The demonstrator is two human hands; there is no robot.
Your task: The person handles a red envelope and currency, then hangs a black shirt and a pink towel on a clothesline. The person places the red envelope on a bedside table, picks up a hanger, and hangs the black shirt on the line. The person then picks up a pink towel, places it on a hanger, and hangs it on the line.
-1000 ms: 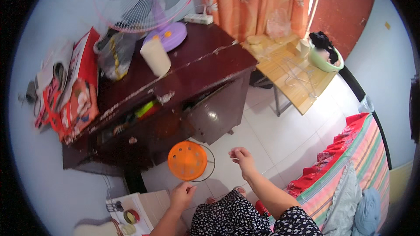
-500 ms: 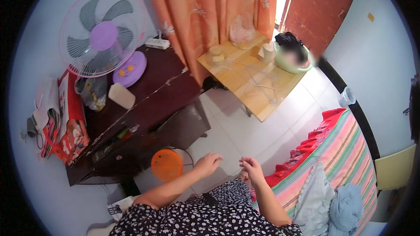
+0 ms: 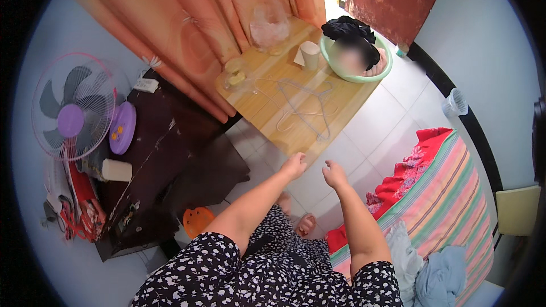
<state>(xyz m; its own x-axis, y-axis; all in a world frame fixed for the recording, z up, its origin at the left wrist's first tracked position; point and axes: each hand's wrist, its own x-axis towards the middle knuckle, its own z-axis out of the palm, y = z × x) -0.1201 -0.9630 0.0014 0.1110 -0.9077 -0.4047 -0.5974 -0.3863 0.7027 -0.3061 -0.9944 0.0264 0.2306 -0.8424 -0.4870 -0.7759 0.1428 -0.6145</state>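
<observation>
My left hand (image 3: 294, 166) hovers by the near edge of the wooden table (image 3: 344, 131), fingers loosely bent and holding nothing I can see. To its right, apart from it, my right hand (image 3: 334, 174) is stretched forward over the tiled floor with nothing in it. On the tabletop lie a few thin clothes hangers (image 3: 310, 115), pale and partly overlapping. A light green basin (image 3: 355, 78) with clothes sits at the table's far right corner, black cloth (image 3: 348, 24) heaped on top. Beside the basin stands a white paper cup (image 3: 310, 57).
A plastic bag (image 3: 269, 25) and a small container (image 3: 235, 75) sit near the orange curtain (image 3: 170, 34). At left are a dark cabinet (image 3: 187, 162), a standing fan (image 3: 71, 120) and an orange stool (image 3: 198, 222). A striped bed (image 3: 438, 193) holds blue clothing at right.
I have moved toward the table, which now looks closer, and my view has turned right. Both hands have reached forward toward the table's near edge.
</observation>
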